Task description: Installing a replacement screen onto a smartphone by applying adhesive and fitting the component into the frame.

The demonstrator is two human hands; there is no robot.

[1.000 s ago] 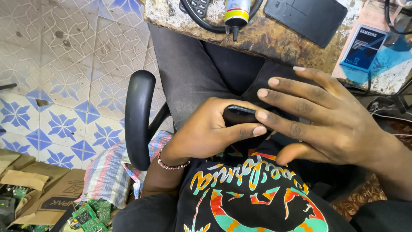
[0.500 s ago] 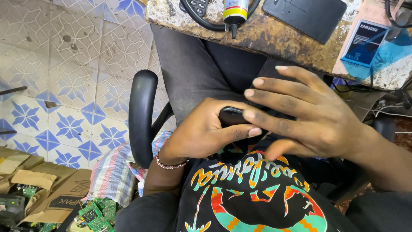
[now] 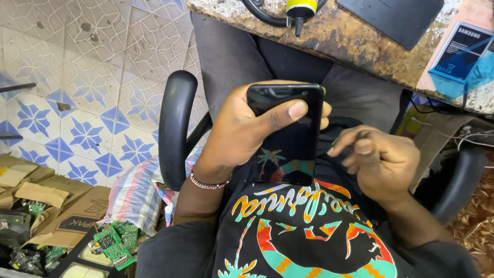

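My left hand [image 3: 242, 131] grips a black smartphone [image 3: 288, 134] by its edges, thumb laid across the dark screen, fingers wrapped behind it. The phone is held upright over my lap, its screen off and reflecting my shirt. My right hand [image 3: 381, 159] hovers just to the right of the phone, fingers loosely curled, holding nothing and not touching it. A beaded bracelet [image 3: 208, 183] circles my left wrist. I am seated in a chair with a black armrest [image 3: 175, 123].
A worn wooden bench [image 3: 355, 44] runs across the top with a black flat device [image 3: 393, 18], a yellow-capped tool [image 3: 300, 10] and a blue box [image 3: 460, 51]. Cardboard boxes [image 3: 46, 206] and green circuit boards [image 3: 118, 242] lie on the tiled floor at lower left.
My right hand has lifted off the phone and drawn back to the right. The left hand has raised the phone upright, its whole screen now showing.
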